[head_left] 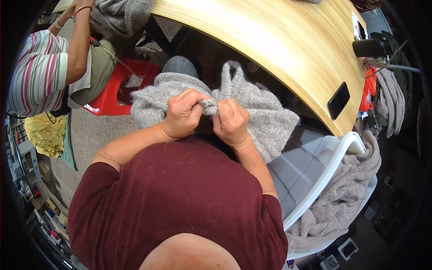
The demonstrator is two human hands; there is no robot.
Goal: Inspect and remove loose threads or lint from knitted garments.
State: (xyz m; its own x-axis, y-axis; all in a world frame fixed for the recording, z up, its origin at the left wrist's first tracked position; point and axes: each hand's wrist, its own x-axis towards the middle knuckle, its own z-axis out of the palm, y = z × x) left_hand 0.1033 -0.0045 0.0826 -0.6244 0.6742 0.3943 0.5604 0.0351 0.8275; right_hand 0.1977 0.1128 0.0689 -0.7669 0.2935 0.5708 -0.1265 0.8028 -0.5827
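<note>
A grey fuzzy knitted garment [265,114] lies bunched across my lap, spreading out to both sides of my hands. My left hand [185,112] is closed, pinching a thick ribbed edge of the knit between thumb and fingers. Close beside it, my right hand [231,121] grips the same edge, so a short folded piece shows between the two fists. A loop of the ribbed edge stands up just beyond my right hand. The fingertips of both hands are partly hidden by the cloth and knuckles.
Ahead curves a light wooden table [270,45] bearing a black phone [339,101] and a dark cup [371,47]. At my right, a white plastic bin [310,198] has grey knitwear [333,202] over its side. At left, a co-worker in stripes handles grey knit near a red stool [118,90].
</note>
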